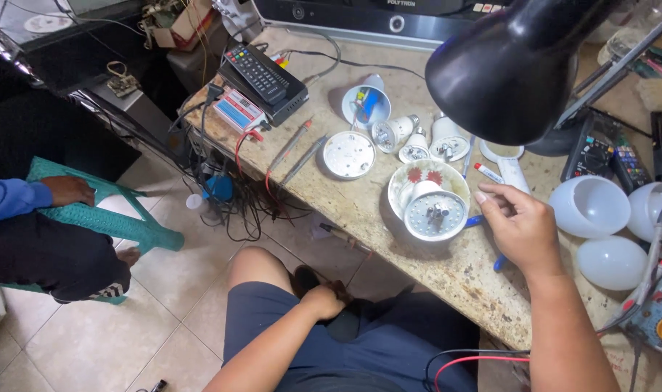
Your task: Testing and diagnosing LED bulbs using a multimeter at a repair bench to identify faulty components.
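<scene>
Two hands in my view. Right hand (518, 226) rests on the stone workbench (447, 279), fingers loosely curled, nothing gripped, fingertips just beside the opened LED bulb (434, 211), which lies with its round LED board facing up. The bulb sits in a white dish (411, 178) with red flower marks, mid-bench, near the front edge. Left hand (324, 300) is down in my lap on the shorts, closed on a dark object (309, 279); can't tell what it is. Behind the dish: a round white cover (349, 154), three small bulb bases (418, 139) and a blue-lined bulb housing (366, 104). Right of my hand: white bulb domes (591, 207). Black desk lamp (511, 69) hangs over the bench. Far left, another person's hand (68, 190) rests on a green plastic stool (106, 214), well apart from the bench work.
</scene>
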